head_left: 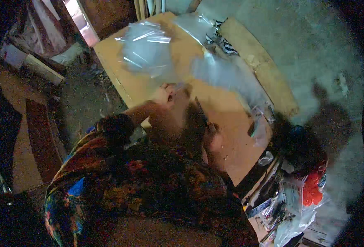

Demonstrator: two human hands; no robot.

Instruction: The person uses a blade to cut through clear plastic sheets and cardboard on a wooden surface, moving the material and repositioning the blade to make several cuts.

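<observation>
Right hand (214, 138), 4 o'clock: blurred, seems wrapped around a dark slim tool (200, 108). Left hand (164, 95), 11 o'clock: fingers curled at near end of glossy, creased clear plastic sheet (147, 51); can't tell if pinching. Smooth tan tabletop (235, 138) underneath. Probably trimming; next move calls for tension. More film (217, 74), 1 o'clock; long wooden board (256, 53) beyond.

Clutter around a tan table (239, 160).
A pale board (260, 61) runs beside it, along a green wall (314, 41); a striped cloth (228, 46) is near its upper end. At lower right, a red thing (312, 188) is near clear plastic (287, 235).
</observation>
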